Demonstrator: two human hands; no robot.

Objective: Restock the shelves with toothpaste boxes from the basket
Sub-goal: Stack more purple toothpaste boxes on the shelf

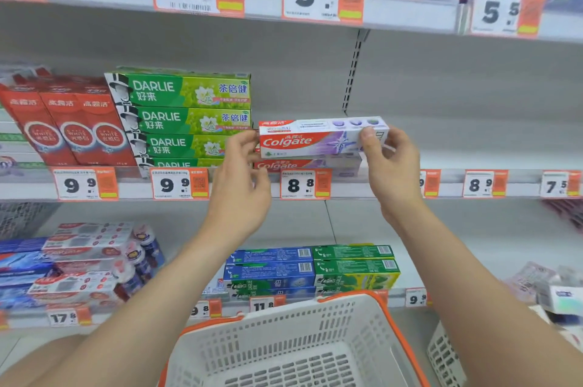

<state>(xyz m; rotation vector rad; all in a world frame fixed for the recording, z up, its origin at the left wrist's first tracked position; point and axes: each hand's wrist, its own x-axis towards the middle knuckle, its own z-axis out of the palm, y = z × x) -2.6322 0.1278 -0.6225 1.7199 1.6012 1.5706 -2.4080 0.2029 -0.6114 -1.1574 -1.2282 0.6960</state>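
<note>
Colgate box [315, 139] mid-frame, just above a second Colgate [303, 165] on the shelf [473, 147] over the 8.8 tag [304, 184]. Right hand [389, 166] pinches its right end, left hand [239, 166] grips its left end. DARLIE stack [186, 118] left; white basket [299, 323] bottom centre.

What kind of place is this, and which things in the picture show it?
Most likely a toothpaste aisle in a supermarket or drugstore. The shelves hold stacked toothpaste, such as the green Darlie boxes. Orange-and-white price tags line the shelf edges, and a plastic basket with an orange rim sits in front.
</note>
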